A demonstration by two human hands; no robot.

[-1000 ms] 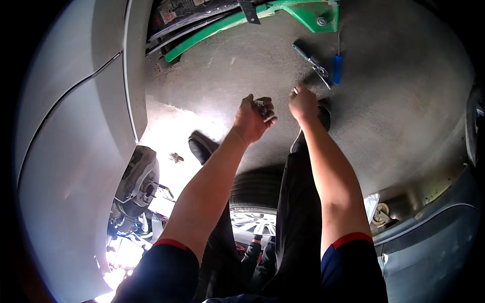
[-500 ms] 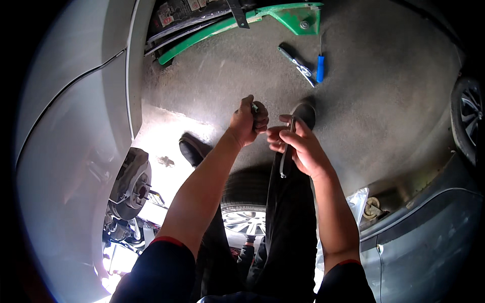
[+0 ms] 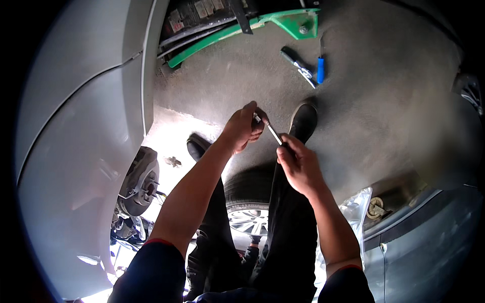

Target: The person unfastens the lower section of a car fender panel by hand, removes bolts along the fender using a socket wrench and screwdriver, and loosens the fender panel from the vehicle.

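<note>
My left hand [image 3: 242,126] is closed round a small metal piece, apparently a socket, mostly hidden by the fingers. My right hand [image 3: 298,166] grips a metal ratchet-like tool [image 3: 274,133], whose upper end meets the piece at my left fingers. A blue-handled screwdriver [image 3: 320,69] and another hand tool [image 3: 300,70] lie together on the concrete floor [image 3: 364,91] beyond my hands. Below them, between my legs, a tire with silver rim [image 3: 247,219] shows.
A pale car body [image 3: 81,141] fills the left, beside an exposed brake disc [image 3: 136,197]. A green metal stand [image 3: 293,22] spans the top. Another car [image 3: 424,237] and clear plastic [image 3: 353,212] are at right. A dark sleeve [image 3: 250,260], seemingly someone else's, shows below the rim.
My right hand first drew back, showing the tool, then closed round it. The tool has swung from nearly upright to slanting toward my left hand, and its tip now reaches the small piece there.
</note>
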